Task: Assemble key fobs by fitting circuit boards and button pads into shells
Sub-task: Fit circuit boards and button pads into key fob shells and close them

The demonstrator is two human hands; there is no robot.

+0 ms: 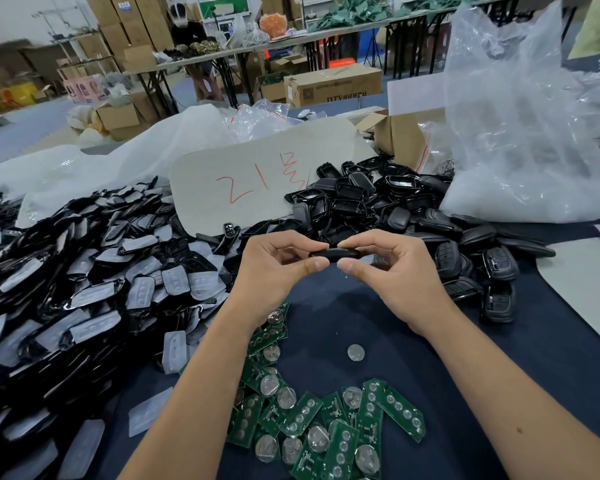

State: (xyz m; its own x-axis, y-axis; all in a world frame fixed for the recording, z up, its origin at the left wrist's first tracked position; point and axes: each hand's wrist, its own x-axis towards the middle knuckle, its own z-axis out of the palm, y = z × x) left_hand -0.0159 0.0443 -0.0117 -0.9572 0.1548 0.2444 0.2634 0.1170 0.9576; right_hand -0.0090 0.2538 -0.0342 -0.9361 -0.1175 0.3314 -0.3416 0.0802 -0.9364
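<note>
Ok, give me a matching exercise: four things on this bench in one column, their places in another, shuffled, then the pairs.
Things
1. green circuit boards
2. loose silver coin cell
3. black plastic key fob shell
4. white card with red writing

Places
A. pinched between left hand and right hand
B. heaped nearest the camera
C. alone on the dark blue cloth
D. behind the piles of black parts

Pairs: 1-B, 2-C, 3-A, 4-D
</note>
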